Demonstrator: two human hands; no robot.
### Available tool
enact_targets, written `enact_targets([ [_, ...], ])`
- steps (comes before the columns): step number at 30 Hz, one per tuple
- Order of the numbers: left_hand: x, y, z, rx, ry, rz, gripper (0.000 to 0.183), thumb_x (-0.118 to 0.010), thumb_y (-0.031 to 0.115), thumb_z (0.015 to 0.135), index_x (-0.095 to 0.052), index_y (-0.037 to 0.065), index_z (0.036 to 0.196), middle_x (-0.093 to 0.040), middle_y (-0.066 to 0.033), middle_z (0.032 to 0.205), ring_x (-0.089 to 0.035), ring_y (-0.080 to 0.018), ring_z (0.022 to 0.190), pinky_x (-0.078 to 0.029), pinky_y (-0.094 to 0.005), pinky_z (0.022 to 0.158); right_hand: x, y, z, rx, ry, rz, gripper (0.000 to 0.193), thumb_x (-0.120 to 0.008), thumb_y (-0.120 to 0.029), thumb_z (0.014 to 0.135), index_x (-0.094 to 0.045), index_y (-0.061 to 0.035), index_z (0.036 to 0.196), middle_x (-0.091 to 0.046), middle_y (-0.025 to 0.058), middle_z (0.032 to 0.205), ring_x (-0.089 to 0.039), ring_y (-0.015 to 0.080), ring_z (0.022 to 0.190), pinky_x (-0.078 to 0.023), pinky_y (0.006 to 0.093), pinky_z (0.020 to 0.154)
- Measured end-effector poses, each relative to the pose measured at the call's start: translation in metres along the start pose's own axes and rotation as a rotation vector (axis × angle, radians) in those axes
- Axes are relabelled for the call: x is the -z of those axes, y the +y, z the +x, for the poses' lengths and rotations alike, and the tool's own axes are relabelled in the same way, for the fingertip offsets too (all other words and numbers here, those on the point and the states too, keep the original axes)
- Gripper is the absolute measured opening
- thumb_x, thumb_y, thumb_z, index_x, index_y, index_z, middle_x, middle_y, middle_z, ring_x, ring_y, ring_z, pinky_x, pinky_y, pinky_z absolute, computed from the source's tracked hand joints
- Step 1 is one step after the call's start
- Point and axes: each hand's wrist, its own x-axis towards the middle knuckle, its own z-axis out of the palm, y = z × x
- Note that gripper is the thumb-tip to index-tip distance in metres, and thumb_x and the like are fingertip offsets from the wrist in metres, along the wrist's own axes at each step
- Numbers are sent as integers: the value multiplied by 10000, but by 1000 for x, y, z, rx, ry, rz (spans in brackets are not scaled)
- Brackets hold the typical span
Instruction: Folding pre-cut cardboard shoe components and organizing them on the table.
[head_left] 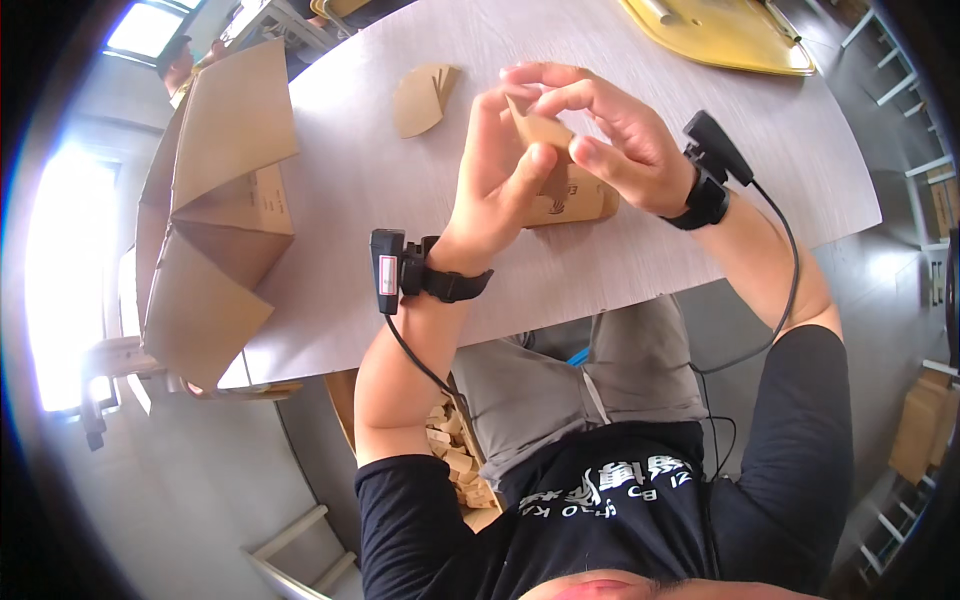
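Above the pale table (350, 200), a small piece of brown card (541, 129) is folded up between my two hands. My left hand (488, 175) pinches it with the thumb in front, and the fingers go behind it. From the other side, my right hand (630, 140) grips it with thumb and curled fingers. A brown kraft box (585, 203) with dark printing lies on the table just under my hands, which partly cover it. Farther left, a flat brown card piece (422, 103) with slits along one edge rests on the tabletop.
A large open cardboard box (235, 130) with spread flaps stands at the left. Below the table edge, a carton holds several small brown card pieces (458, 460). A yellow chair (720, 35) touches the far right. Cables (795, 270) run from my wrist straps. Another person (178, 65) is far left.
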Motion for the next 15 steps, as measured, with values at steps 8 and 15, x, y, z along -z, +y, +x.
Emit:
enact_targets([
  [8, -1, -4, 5, -11, 93, 563, 250, -517, 112, 1086, -412, 62, 1307, -593, -35, 1125, -563, -94, 979, -486, -251, 865, -21, 6, -15, -395, 248, 456, 220, -437, -213, 1116, -590, -66, 1172, -574, 95, 1425, -555, 180, 1287, -447, 334, 1112],
  [15, -25, -15, 4, -29, 294, 113, 190, -486, 117, 1097, -443, 76, 1277, -604, -48, 1123, -588, -97, 977, -485, -246, 852, -28, -3, -10, -539, 276, 644, 281, -394, -285, 1131, -536, -60, 1221, -597, 98, 1308, -579, 155, 1218, -480, 330, 1068],
])
